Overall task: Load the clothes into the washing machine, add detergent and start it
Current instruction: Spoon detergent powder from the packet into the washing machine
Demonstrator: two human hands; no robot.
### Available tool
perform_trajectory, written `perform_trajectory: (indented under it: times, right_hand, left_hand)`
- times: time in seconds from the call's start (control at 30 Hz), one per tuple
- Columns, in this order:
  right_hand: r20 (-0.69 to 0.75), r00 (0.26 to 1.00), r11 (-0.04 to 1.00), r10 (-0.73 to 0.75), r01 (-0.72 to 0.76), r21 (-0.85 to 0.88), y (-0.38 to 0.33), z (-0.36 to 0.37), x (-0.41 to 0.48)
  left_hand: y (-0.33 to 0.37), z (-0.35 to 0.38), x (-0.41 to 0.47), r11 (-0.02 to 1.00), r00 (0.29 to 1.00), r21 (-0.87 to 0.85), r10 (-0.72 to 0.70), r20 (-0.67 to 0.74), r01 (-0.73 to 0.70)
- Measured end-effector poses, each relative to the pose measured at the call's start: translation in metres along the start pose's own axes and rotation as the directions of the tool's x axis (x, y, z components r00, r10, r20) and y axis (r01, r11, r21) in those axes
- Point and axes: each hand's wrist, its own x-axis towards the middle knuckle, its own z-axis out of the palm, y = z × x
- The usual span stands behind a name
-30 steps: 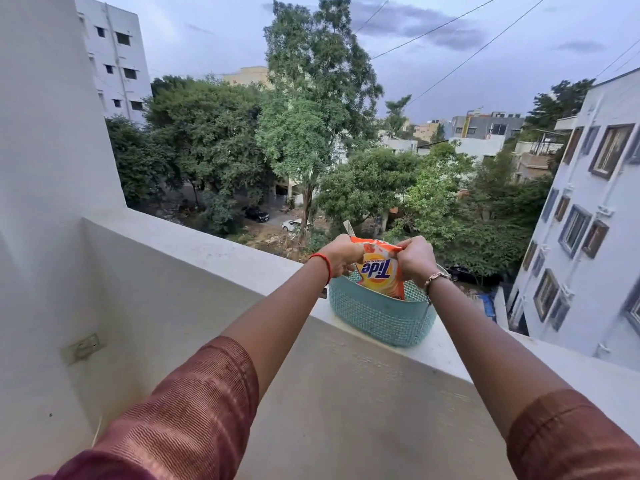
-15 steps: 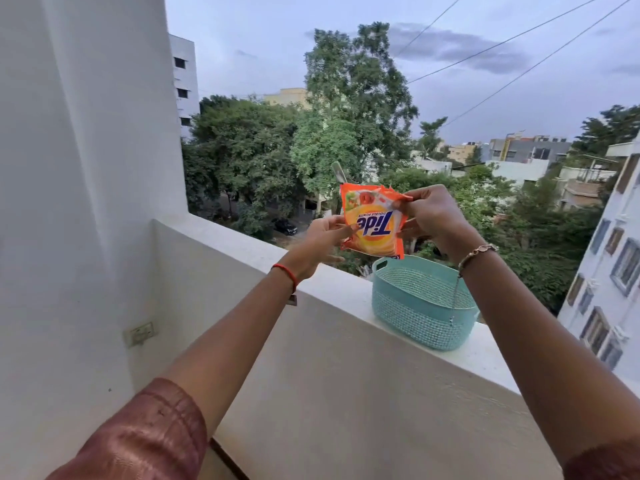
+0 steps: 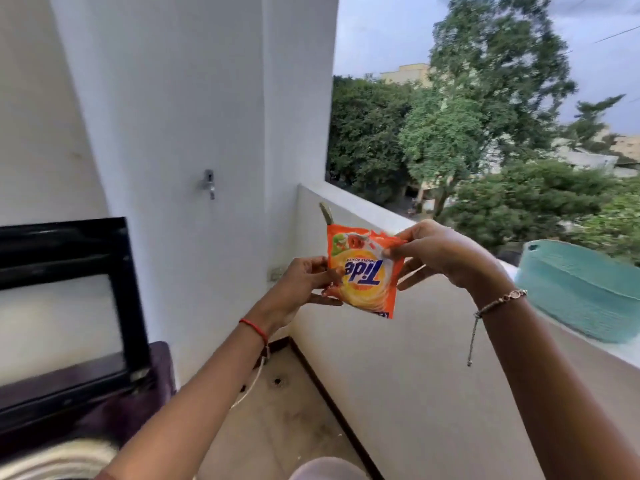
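Note:
An orange Tide detergent packet (image 3: 363,275) hangs upside down in the air in front of me, a grey handle sticking out of its top. My left hand (image 3: 304,285) grips its left edge. My right hand (image 3: 436,252) pinches its upper right corner. At the lower left stands the washing machine (image 3: 138,382), its black-framed glass lid (image 3: 65,306) raised. A pale rim of the drum opening (image 3: 62,455) shows at the bottom left, blurred.
A teal woven basket (image 3: 581,292) stands on the white balcony ledge (image 3: 356,202) at the right. A metal tap (image 3: 209,183) sticks out of the white wall. A white cord (image 3: 249,386) hangs near the tiled floor (image 3: 277,410). Trees lie beyond the ledge.
Both hands have lifted the packet out of the basket and carried it left, away from the ledge. My view has swung left, bringing the washing machine into sight.

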Motion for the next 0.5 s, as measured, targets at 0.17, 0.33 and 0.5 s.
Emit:
perform_trajectory:
  times: [0.17, 0.33, 0.5]
  right_hand:
    - [0.284, 0.956, 0.981, -0.071, 0.119, -0.156, -0.035, 0.102, -0.001]
    - [0.447, 0.886, 0.965, -0.122, 0.21, -0.154, -0.071, 0.204, -0.011]
    - [0.565, 0.811, 0.95, -0.151, 0.277, -0.143, -0.093, 0.287, -0.031]
  left_hand:
    - [-0.018, -0.084, -0.088, 0.999, 0.983, 0.024, -0.035, -0.182, 0.04]
    - [-0.035, -0.149, -0.176, 0.996, 0.937, -0.007, -0.083, -0.34, 0.086]
    - [-0.048, -0.2, -0.252, 0.995, 0.893, -0.057, -0.104, -0.439, 0.088]
